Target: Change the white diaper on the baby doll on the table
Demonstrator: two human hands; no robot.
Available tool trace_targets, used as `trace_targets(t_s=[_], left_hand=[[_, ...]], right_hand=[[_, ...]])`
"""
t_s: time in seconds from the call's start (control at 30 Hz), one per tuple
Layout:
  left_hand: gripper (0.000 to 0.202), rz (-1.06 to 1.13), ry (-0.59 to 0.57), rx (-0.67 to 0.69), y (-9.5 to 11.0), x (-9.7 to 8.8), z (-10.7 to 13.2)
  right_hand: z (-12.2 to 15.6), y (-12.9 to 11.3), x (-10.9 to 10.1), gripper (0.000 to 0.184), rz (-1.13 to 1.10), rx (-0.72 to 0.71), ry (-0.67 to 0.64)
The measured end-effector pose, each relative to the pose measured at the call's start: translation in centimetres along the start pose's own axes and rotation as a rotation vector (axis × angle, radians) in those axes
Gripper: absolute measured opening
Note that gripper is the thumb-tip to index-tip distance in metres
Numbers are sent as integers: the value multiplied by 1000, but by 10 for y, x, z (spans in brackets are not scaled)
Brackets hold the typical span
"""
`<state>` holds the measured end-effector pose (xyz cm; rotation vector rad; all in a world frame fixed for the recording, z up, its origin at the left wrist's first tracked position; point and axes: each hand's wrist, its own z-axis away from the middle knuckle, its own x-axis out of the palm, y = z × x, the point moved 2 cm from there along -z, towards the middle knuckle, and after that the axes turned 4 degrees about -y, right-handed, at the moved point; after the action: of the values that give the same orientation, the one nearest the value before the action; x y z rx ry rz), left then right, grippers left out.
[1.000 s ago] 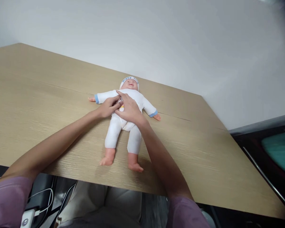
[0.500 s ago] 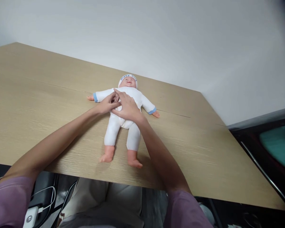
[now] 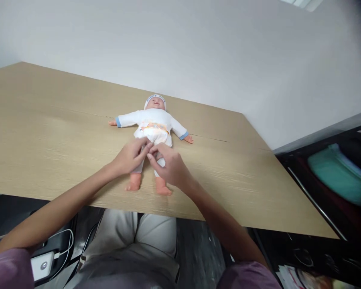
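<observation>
Left hand (image 3: 128, 157), right hand (image 3: 170, 166) slid down the doll (image 3: 155, 124).

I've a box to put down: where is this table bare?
Bare table lies left of the doll, out to the left edge, and right of it toward the right corner. Crowded: the doll's legs near the front edge, where left hand and right hand meet.

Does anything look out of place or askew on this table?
The doll lies flat on its back on the table, arms spread; its white suit is parted at the waist, baring an orange-printed band. The left hand and right hand pinch the cloth at its legs. Nothing looks spilled or broken.
</observation>
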<state>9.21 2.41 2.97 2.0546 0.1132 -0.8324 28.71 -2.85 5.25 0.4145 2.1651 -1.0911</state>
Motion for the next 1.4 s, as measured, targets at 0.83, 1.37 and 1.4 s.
trace_targets(t_s=[0.83,1.37,1.4], left_hand=[[24,-252,85,-41,-38,10,-5],[28,-190,69,-89,-40,13,-7],[31,-152,81,-102,-41,13,-7]], right_hand=[[19,41,38,24,419,284,23],[17,51,38,31,289,334,58],[16,53,38,31,259,346,85]])
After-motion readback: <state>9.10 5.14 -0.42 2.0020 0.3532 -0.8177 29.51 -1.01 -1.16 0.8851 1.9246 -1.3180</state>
